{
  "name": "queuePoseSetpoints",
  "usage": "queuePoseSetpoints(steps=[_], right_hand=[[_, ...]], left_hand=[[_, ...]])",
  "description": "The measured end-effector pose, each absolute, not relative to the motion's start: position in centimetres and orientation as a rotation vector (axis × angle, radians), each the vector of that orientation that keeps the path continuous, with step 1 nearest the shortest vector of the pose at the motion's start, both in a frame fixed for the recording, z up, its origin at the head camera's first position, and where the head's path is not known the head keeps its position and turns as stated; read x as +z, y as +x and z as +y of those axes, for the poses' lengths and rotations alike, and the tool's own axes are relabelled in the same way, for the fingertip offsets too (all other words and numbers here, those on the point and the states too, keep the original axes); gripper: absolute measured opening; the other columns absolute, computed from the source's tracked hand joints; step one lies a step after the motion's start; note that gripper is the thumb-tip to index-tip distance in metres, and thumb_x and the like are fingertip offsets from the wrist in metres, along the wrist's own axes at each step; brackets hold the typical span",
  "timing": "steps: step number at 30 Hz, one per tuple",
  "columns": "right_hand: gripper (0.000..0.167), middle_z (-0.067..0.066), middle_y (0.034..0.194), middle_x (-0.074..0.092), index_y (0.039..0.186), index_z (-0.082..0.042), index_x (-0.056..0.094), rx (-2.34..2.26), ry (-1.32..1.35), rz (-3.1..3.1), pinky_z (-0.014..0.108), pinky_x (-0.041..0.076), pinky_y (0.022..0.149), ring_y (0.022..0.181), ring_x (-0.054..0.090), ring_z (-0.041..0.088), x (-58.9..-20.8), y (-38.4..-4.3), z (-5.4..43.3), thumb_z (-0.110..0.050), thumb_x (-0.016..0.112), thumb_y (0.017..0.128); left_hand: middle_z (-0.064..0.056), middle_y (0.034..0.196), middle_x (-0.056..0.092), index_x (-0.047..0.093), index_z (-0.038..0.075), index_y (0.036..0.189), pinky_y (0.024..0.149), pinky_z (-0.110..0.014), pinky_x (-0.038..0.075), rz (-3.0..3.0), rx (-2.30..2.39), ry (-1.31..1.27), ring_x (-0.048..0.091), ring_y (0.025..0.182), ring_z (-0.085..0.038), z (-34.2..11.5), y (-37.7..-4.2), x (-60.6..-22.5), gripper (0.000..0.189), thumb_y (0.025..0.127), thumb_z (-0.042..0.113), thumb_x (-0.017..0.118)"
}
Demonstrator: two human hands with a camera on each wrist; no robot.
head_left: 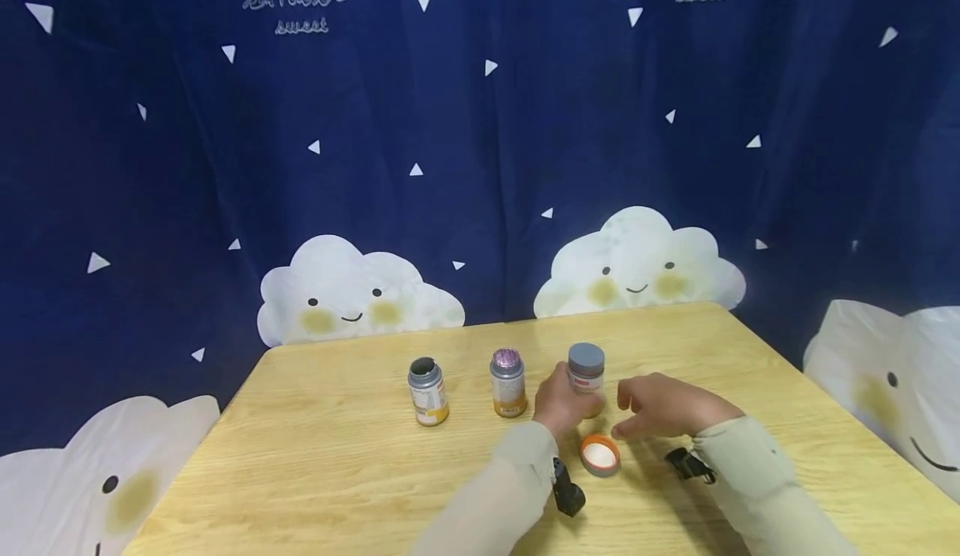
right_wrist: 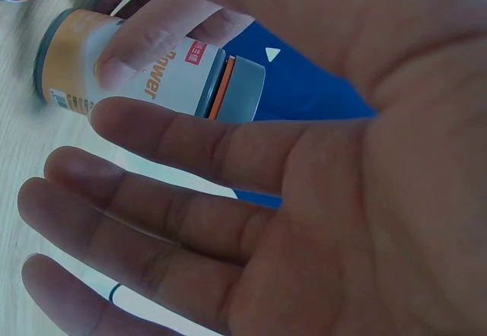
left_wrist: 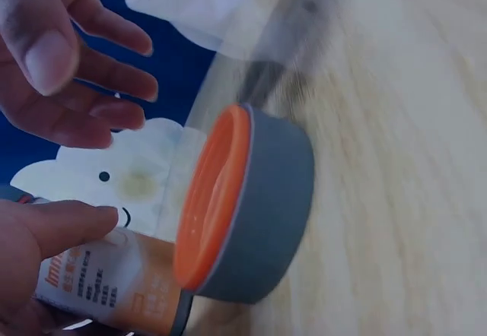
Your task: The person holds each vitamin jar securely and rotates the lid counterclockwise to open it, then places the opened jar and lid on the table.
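My left hand [head_left: 561, 402] grips a capped bottle [head_left: 586, 362] around its body; the bottle stands upright on the table. In the right wrist view its white and orange label [right_wrist: 163, 66] shows, with an orange ring beneath the grey cap [right_wrist: 245, 91]. Just right of that bottle, my right hand [head_left: 670, 406] hovers with fingers spread and nothing in them. A loose grey cap [head_left: 600, 455] lies with its orange-rimmed inside facing up, in front of the bottle and between both wrists. The left wrist view shows this loose cap [left_wrist: 262, 207] up close.
Left of my hands stand two uncapped bottles. The nearer one [head_left: 508, 389] has a purplish foil seal on its mouth, and the farther one [head_left: 428, 398] has a dark open mouth. They rest on a wooden table [head_left: 315, 456], backed by a blue curtain [head_left: 450, 122] with clouds.
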State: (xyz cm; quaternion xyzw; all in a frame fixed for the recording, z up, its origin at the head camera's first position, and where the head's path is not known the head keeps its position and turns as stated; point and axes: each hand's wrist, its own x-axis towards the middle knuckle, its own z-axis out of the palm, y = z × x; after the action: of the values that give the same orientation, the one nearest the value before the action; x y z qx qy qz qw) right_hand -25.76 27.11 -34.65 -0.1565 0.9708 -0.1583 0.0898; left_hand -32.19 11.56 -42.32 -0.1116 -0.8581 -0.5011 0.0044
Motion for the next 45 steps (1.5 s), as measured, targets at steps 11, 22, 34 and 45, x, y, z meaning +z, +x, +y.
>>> queuePoseSetpoints(steps=[11, 22, 34, 45], right_hand=[[0.042, 0.009, 0.09, 0.061, 0.098, -0.002, 0.059, -0.505, -0.472, 2.877, 0.04, 0.048, 0.066, 0.078, 0.056, 0.021, -34.7, -25.7, 27.0, -0.032, 0.079, 0.077], [0.042, 0.009, 0.09, 0.061, 0.099, -0.002, 0.059, -0.494, -0.506, 2.876, 0.04, 0.048, 0.067, 0.079, 0.056, 0.021, -34.9, -25.8, 27.0, -0.032, 0.079, 0.077], [0.037, 0.009, 0.093, 0.062, 0.096, -0.005, 0.06, -0.51, -0.639, 2.865, 0.038, 0.048, 0.07, 0.083, 0.058, 0.022, -35.0, -25.8, 26.2, -0.028, 0.081, 0.075], [0.033, 0.002, 0.096, 0.061, 0.1, -0.013, 0.06, -0.66, -0.857, 2.763, 0.037, 0.049, 0.072, 0.087, 0.061, 0.026, -35.0, -25.4, 24.5, -0.033, 0.078, 0.08]], left_hand=[[0.001, 0.088, 0.066, 0.06, 0.011, 0.1, 0.08, -0.034, 0.049, -2.693, -1.49, -0.344, 0.063, 0.088, -0.02, 11.9, -32.7, -42.6, 0.041, 0.071, 0.023, 0.086], [0.006, 0.1, 0.067, 0.059, 0.016, 0.115, 0.082, -0.031, 0.05, -2.665, -1.47, -0.527, 0.063, 0.093, -0.013, 10.3, -31.8, -41.1, 0.048, 0.076, 0.032, 0.083], [0.013, 0.1, 0.064, 0.06, 0.027, 0.117, 0.075, -0.027, 0.05, -2.561, -1.529, -0.787, 0.06, 0.09, -0.009, 1.7, -28.9, -38.7, 0.047, 0.078, 0.044, 0.079], [0.015, 0.092, 0.064, 0.062, 0.028, 0.108, 0.072, -0.025, 0.05, -2.702, -1.368, -1.006, 0.061, 0.086, -0.011, -3.8, -27.8, -39.5, 0.041, 0.075, 0.044, 0.081]])
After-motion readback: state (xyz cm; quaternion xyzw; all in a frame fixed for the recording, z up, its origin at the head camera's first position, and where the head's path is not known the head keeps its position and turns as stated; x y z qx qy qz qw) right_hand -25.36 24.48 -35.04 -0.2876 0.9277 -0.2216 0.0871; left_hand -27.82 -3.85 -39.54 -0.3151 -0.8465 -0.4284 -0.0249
